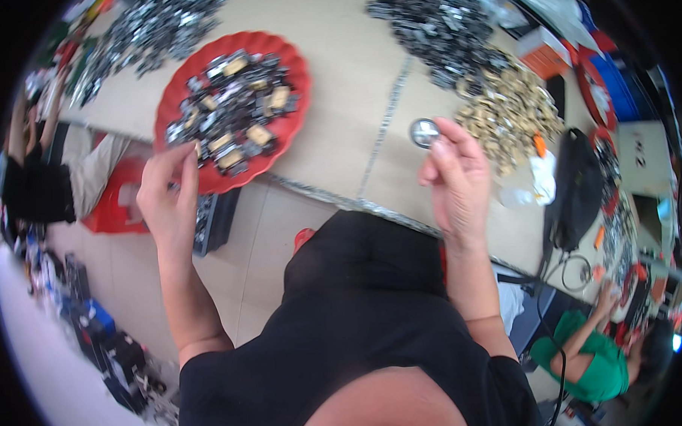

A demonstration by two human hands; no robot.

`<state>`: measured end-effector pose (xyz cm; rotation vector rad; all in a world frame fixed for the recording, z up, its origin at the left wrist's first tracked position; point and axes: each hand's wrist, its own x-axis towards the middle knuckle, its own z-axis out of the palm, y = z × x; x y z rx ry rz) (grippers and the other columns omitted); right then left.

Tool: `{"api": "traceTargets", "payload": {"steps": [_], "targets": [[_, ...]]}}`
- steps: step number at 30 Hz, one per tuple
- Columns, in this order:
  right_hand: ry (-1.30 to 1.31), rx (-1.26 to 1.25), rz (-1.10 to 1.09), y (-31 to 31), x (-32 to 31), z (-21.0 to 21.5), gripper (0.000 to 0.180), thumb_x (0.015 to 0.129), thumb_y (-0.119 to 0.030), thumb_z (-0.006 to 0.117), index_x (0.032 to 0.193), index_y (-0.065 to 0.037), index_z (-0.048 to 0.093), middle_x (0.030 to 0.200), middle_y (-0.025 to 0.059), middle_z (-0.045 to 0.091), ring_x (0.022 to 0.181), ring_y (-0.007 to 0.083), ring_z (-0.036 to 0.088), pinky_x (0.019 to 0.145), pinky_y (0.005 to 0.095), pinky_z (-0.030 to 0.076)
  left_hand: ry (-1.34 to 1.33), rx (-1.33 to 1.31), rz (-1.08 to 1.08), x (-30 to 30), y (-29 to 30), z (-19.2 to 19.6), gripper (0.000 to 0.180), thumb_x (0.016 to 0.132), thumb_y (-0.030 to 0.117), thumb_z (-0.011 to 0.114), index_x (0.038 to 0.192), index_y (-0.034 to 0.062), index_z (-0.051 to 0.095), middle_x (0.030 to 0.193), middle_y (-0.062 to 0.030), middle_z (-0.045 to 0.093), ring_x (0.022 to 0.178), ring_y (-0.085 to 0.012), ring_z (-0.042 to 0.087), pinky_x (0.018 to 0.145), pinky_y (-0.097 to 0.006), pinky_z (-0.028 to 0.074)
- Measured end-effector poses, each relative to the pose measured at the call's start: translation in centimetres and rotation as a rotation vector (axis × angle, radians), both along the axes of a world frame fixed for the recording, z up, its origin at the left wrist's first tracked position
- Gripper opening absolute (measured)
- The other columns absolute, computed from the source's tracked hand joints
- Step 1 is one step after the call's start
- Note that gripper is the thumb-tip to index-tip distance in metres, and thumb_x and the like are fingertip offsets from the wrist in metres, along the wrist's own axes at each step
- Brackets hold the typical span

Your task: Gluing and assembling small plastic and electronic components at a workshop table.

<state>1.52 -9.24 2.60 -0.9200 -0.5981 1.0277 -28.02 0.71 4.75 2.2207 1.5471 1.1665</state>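
Note:
My right hand (461,177) is raised over the table's near side, pinching a small round shiny metal piece (424,133) between thumb and fingers. At the left rim of a red scalloped plate (304,101), the thumb and fingertips of my left hand (169,185) are pressed together. A tiny light spot shows at those fingertips, too small to name. On the plate lies a heap of dark and silvery metal pieces (229,115), some with gold-coloured blocks (260,134). Beyond my right hand spreads a pile of gold-coloured metal parts (512,111).
Dark metal parts (444,40) and another silvery heap (151,39) cover the table's far side. A black bag (575,193) and an orange-and-white box (543,53) stand at right. People sit at the left (39,182) and lower right (586,358). A red stool (119,209) stands below left.

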Motion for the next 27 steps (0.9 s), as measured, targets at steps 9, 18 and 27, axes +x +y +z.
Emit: {"api": "traceTargets", "payload": {"steps": [9,18,27], "targets": [[-0.047,-0.021,-0.028,-1.3,1.1,-0.8,0.026,0.083,-0.002,0.058,0.108,0.004,0.055,0.086,0.0056,0.058,0.060,0.0063,0.050,0.052,0.0196,0.043,-0.871,-0.916,-0.572,15.4,-3.5,-1.3,0.024,0.083,0.007,0.060,0.105,-0.0025,0.058,0.085,-0.0041,0.060,0.072,-0.0070,0.053,0.063,-0.020,0.043],[-0.126,-0.087,-0.069,-3.0,3.0,-1.7,0.024,0.086,-0.005,0.055,0.108,0.004,0.054,0.088,0.0072,0.060,0.063,0.0062,0.052,0.056,0.0193,0.044,-0.861,-1.197,-0.718,19.9,-2.2,-2.4,0.024,0.084,0.008,0.059,0.104,-0.0045,0.057,0.089,-0.0074,0.062,0.072,-0.0106,0.057,0.062,-0.023,0.047],[-0.627,-0.301,-0.179,-9.1,6.3,-4.9,0.016,0.085,-0.002,0.054,0.099,0.003,0.058,0.086,0.0049,0.057,0.065,0.0060,0.052,0.054,0.0184,0.044,0.115,-0.243,-0.505,18.7,11.6,-0.4,0.021,0.078,0.004,0.060,0.098,0.0008,0.062,0.074,-0.0042,0.063,0.066,-0.0083,0.057,0.062,-0.022,0.046]]}}
